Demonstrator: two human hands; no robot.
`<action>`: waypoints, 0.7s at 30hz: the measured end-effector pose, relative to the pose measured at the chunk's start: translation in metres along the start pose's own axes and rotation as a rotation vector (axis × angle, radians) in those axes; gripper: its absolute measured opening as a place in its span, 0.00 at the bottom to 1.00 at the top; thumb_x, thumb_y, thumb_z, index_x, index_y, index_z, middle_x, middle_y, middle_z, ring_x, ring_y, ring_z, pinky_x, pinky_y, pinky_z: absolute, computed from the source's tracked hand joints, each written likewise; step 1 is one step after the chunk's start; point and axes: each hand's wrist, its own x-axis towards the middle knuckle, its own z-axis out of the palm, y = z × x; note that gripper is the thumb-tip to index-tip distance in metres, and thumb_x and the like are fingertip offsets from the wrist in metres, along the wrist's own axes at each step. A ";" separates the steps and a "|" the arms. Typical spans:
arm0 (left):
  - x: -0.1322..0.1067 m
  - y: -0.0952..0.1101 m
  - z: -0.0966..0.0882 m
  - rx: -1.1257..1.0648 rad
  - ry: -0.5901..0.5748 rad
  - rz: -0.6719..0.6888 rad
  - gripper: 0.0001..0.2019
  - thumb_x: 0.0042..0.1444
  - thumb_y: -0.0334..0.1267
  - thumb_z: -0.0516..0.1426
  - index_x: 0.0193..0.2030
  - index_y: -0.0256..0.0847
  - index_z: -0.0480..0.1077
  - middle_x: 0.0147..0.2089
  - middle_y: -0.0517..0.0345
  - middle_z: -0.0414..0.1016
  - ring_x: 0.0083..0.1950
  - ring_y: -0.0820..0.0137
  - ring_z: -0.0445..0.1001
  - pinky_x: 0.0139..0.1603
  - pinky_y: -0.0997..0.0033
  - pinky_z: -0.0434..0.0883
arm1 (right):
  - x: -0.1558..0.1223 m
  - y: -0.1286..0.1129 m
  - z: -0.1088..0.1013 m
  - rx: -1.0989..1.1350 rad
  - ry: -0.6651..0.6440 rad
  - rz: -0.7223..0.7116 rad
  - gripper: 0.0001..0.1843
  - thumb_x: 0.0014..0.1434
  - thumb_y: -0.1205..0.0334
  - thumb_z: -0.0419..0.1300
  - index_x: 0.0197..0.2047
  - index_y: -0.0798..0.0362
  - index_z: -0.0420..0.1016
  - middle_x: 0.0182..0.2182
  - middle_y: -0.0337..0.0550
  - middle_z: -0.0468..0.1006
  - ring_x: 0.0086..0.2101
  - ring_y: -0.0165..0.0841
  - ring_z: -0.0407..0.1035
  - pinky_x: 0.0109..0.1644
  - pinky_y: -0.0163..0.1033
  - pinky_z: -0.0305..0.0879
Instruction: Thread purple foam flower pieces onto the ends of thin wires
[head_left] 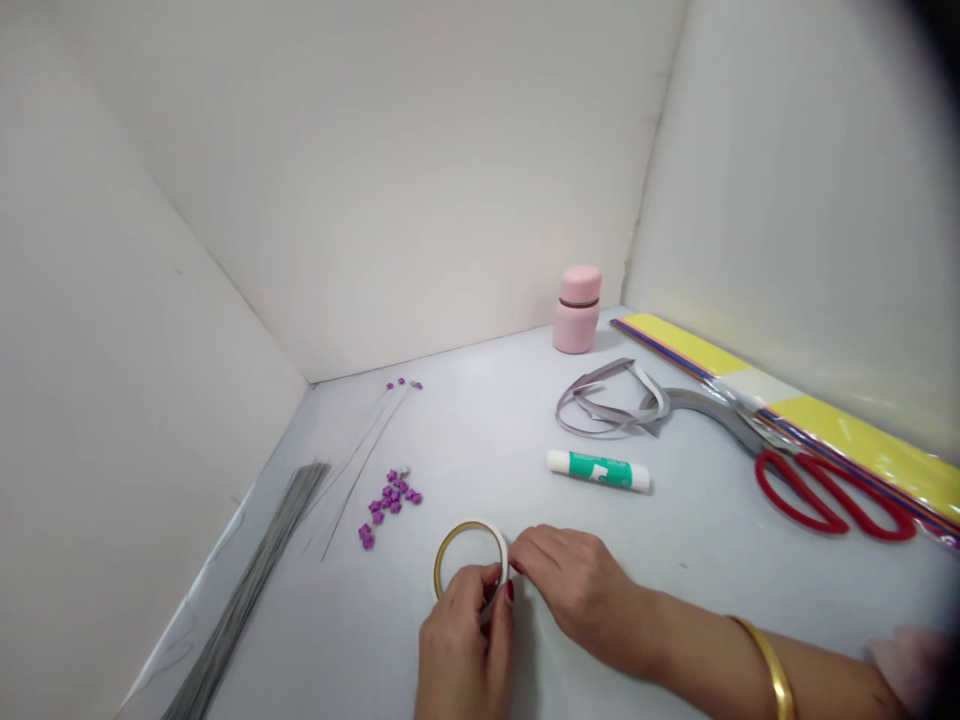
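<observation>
A roll of white tape (pixel 442 563) with a yellowish inner ring stands tilted near the table's front. My left hand (pixel 463 640) grips its near right side, fingers and thumb closed around the rim. Against the roll's right edge, my right hand (pixel 581 590) has its fingertips pinched together; whether they hold the tape's end is hidden. Just beyond the roll lies a loose cluster of small purple paper stars (pixel 394 495). Farther back, a few thin wires (pixel 367 465) carry little purple stars at their tips.
A bundle of grey wires (pixel 259 580) lies along the left edge. To the right are a green-and-white glue stick (pixel 600 470), curled grey paper strips (pixel 592 405), red-handled scissors (pixel 810 490) and a yellow packet of paper strips (pixel 825 410). A pink flask (pixel 577 312) stands by the back wall.
</observation>
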 end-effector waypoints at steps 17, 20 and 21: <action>0.005 0.018 0.007 -0.100 0.059 -0.157 0.09 0.57 0.41 0.49 0.33 0.42 0.68 0.30 0.56 0.77 0.30 0.67 0.75 0.31 0.71 0.69 | 0.014 0.006 0.017 0.167 0.083 0.295 0.09 0.57 0.73 0.44 0.31 0.53 0.61 0.27 0.42 0.69 0.27 0.32 0.64 0.31 0.36 0.61; -0.003 0.009 0.020 0.035 0.073 0.037 0.09 0.57 0.38 0.49 0.31 0.42 0.68 0.25 0.56 0.76 0.27 0.69 0.75 0.28 0.75 0.69 | 0.019 0.016 0.011 0.163 0.142 0.413 0.10 0.58 0.73 0.43 0.30 0.53 0.61 0.25 0.42 0.68 0.26 0.33 0.63 0.30 0.37 0.60; -0.005 0.004 0.022 0.103 0.139 0.112 0.08 0.57 0.35 0.48 0.33 0.42 0.68 0.25 0.56 0.75 0.27 0.70 0.75 0.28 0.76 0.70 | 0.020 0.018 0.008 0.170 0.159 0.441 0.10 0.58 0.73 0.42 0.30 0.53 0.61 0.25 0.42 0.68 0.26 0.33 0.64 0.31 0.37 0.60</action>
